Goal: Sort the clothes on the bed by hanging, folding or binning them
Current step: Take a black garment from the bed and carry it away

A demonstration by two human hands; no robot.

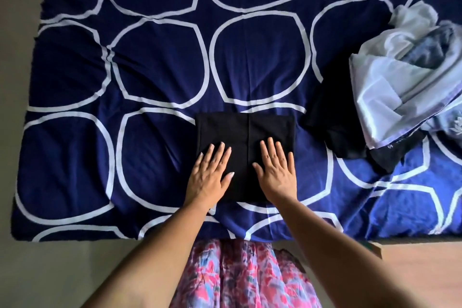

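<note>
View from above the bed [155, 62], whose navy cover with white rings fills most of the field. The folded black garment [240, 130] lies as a neat rectangle just toward 6 o'clock of centre, close to the bed's near edge, with a straight seam or fold line running down its middle from 12 to 6 o'clock.

Your left hand [208, 177] rests palm down on the garment's 7 o'clock corner, fingers straight and slightly spread, pointing toward 12 o'clock. It grasps nothing. Your right hand [276, 175] lies the same way on the 5 o'clock corner, flat and wide, with the thumb turned in toward the seam. It holds nothing either. The two hands sit on either side of the seam, apart from each other.

At 3 o'clock of the folded garment, near it but not touching, a loose black garment [330, 117] lies crumpled on the cover. At 2 o'clock a heap of pale cloth [400, 77], white to lilac, lies partly on top of that loose black piece and reaches the frame's right edge.

At 6 o'clock, below the bed's edge and between your forearms, is your pink and blue floral skirt [245, 275]. The floor [50, 270] shows at 7 o'clock.
</note>
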